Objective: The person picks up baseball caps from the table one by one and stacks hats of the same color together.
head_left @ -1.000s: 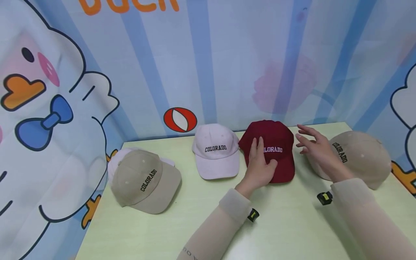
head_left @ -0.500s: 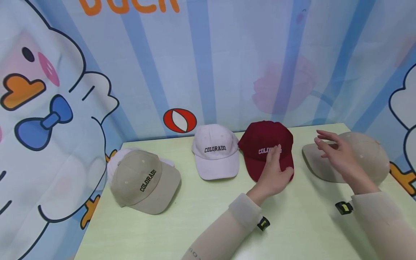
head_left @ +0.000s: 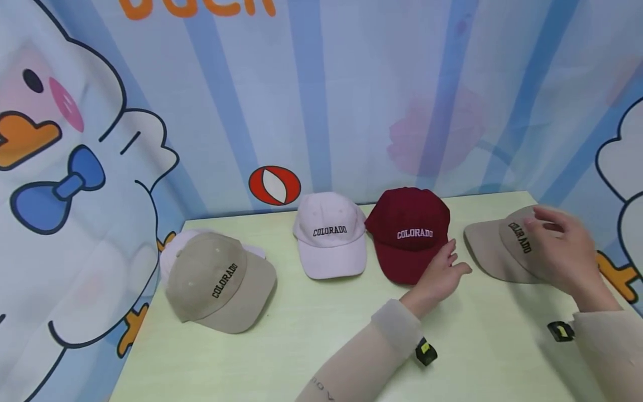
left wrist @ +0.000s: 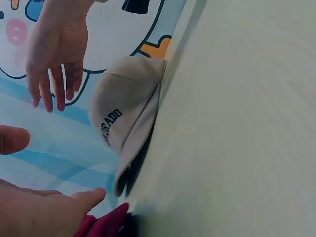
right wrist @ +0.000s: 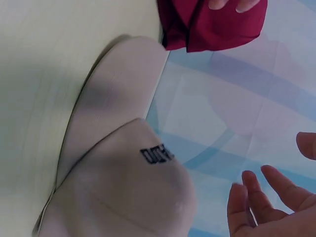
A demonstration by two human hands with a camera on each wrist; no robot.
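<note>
My right hand (head_left: 567, 251) hangs over the beige baseball cap (head_left: 502, 245) at the right, covering much of its crown. In the right wrist view its fingers are loosely bent, with a gap to the cap. My left hand (head_left: 438, 279) is by the front right of the dark red baseball cap (head_left: 409, 215), overlapping its brim; nothing is between its fingers and thumb. The red cap faces forward, its white COLORADO lettering in sight. In the left wrist view the beige cap (left wrist: 126, 98) lies brim down on the table, beneath the right hand (left wrist: 61, 59).
A pale pink-white cap (head_left: 331, 234) sits left of the red one, close beside it. At the left, another beige cap (head_left: 221, 279) lies over a second whitish cap (head_left: 173, 248). Behind the table (head_left: 301, 335) hangs a blue-striped cartoon backdrop (head_left: 351, 111).
Both hands have moved right. The left hand has slid from the red cap's front to its right side; the right hand has gone from beside the red cap to over the beige cap. The caps stay put.
</note>
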